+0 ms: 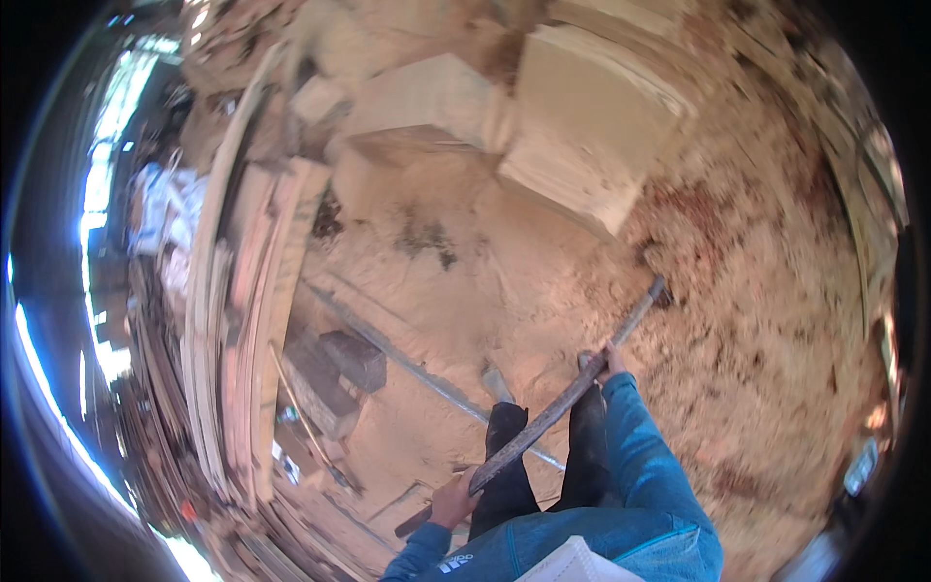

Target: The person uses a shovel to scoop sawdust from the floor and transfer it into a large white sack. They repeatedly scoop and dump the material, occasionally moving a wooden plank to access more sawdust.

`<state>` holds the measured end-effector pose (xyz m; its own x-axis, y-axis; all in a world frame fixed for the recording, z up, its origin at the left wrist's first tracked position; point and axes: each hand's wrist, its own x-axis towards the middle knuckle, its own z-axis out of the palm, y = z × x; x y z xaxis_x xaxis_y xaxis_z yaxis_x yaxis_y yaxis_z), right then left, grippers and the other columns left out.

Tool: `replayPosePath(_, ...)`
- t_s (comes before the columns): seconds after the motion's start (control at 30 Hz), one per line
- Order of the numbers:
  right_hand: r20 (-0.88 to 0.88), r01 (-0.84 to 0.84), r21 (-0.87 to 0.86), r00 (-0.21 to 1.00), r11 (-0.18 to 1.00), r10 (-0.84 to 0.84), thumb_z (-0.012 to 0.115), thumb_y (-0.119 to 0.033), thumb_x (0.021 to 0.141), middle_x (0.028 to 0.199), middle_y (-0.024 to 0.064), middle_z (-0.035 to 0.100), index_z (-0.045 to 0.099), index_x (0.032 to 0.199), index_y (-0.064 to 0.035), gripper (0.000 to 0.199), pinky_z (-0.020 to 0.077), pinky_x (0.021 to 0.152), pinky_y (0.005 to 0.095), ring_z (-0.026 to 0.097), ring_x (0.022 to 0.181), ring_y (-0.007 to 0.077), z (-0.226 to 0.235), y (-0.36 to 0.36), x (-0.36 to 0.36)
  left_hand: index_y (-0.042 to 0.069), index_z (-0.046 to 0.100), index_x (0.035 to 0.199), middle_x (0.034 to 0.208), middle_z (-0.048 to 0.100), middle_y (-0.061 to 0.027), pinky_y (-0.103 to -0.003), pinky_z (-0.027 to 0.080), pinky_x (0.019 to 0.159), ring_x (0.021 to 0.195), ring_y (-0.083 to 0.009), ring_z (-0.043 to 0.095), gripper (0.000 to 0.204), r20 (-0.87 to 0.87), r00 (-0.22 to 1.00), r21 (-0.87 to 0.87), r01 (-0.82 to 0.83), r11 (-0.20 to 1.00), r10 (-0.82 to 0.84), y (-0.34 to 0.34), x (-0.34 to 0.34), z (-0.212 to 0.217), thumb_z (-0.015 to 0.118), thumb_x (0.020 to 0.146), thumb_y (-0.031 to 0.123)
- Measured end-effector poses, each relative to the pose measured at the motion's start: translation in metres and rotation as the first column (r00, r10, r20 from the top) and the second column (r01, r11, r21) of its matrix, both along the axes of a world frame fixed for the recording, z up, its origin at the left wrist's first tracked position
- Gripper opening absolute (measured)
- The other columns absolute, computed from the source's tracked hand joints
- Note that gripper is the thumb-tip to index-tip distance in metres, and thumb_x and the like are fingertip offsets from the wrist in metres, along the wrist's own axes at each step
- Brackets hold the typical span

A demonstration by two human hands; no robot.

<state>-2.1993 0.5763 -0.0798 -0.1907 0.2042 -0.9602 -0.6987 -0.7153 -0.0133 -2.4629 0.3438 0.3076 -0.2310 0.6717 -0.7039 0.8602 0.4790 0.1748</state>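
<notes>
A long-handled tool (548, 415) with a worn wooden shaft slants across my legs, from the lower left up to the right. My left hand (454, 499) is wrapped round the shaft near its lower end. Farther up, my right hand (611, 363) grips the same shaft. The tool's dark head (662, 291) meets a heap of loose brown sawdust or soil (718, 359); its shape is too blurred and hidden to name. Both my feet are on the dusty ground (436, 310), and part of a shoe (497, 384) shows.
Pale stacked boards or slabs (592, 116) and a light block (427, 92) lie ahead. Long planks (257, 320) are piled at the left, near white sacks (165, 213). A metal bar (407, 364) crosses the ground by a dark wood block (352, 360) and a thin stick (305, 417).
</notes>
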Motion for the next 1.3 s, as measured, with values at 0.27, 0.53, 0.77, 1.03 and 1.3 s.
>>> replayPosePath(0.27, 0.042, -0.115, -0.036, 0.992, 0.993, 0.117, 0.060, -0.054, 0.083, 0.087, 0.0112, 0.056, 0.054, 0.091, -0.0187, 0.037, 0.0502, 0.074, 0.0494, 0.055, 0.076, 0.0316, -0.017, -0.013, 0.014, 0.015, 0.056, 0.113, 0.093, 0.066, -0.0145, -0.047, 0.050, 0.074, 0.088, -0.0347, 0.065, 0.043, 0.059, 0.991, -0.130, -0.112, 0.985, 0.121, -0.075, -0.036, 0.040, 0.066, 0.080, 0.041)
replayPosePath(0.53, 0.031, -0.156, -0.102, 0.987, 0.983, 0.160, 0.061, -0.053, 0.084, 0.089, 0.0134, 0.058, 0.055, 0.099, -0.0092, 0.047, 0.0509, 0.078, 0.0460, 0.058, 0.081, 0.0297, 0.002, -0.007, 0.017, 0.014, 0.058, 0.103, 0.087, 0.066, -0.0140, -0.049, 0.050, 0.069, 0.085, -0.0343, 0.065, 0.038, -0.074, 0.984, -0.235, -0.177, 0.956, 0.164, -0.101, -0.051, 0.074, 0.067, 0.076, 0.039)
replayPosePath(0.77, 0.047, -0.141, 0.095, 0.989, 0.985, 0.137, 0.061, -0.051, 0.087, 0.068, 0.0049, 0.055, 0.058, 0.088, -0.0122, 0.039, 0.0504, 0.060, 0.0379, 0.055, 0.061, 0.0212, 0.027, -0.004, 0.008, 0.013, 0.057, 0.093, 0.079, 0.065, -0.0122, -0.048, 0.050, 0.061, 0.075, -0.0338, 0.066, 0.035, -0.197, 0.978, -0.181, -0.110, 0.977, 0.074, -0.074, -0.038, 0.104, 0.069, 0.068, 0.033)
replayPosePath(1.03, -0.033, -0.082, 0.000, 0.996, 0.997, 0.082, 0.058, -0.042, 0.091, 0.052, -0.0011, 0.042, 0.045, 0.063, -0.0151, 0.040, 0.0389, 0.044, 0.0300, 0.040, 0.045, 0.0141, 0.011, 0.004, -0.006, 0.013, 0.056, 0.088, 0.074, 0.065, -0.0109, -0.046, 0.049, 0.055, 0.069, -0.0319, 0.065, 0.034, -0.269, 0.956, -0.106, -0.151, 0.983, 0.118, -0.071, -0.039, 0.084, 0.071, 0.065, 0.033)
replayPosePath(1.3, -0.064, -0.091, 0.044, 0.994, 0.995, 0.094, 0.054, -0.034, 0.090, 0.053, -0.0032, 0.025, 0.033, 0.065, -0.0192, 0.035, 0.0297, 0.043, 0.0319, 0.028, 0.045, 0.0136, 0.004, -0.019, -0.042, 0.016, 0.059, 0.087, 0.071, 0.063, -0.0073, -0.044, 0.049, 0.055, 0.064, -0.0304, 0.064, 0.029, -0.289, 0.955, -0.013, -0.069, 0.998, 0.062, -0.126, -0.080, 0.021, 0.073, 0.064, 0.027)
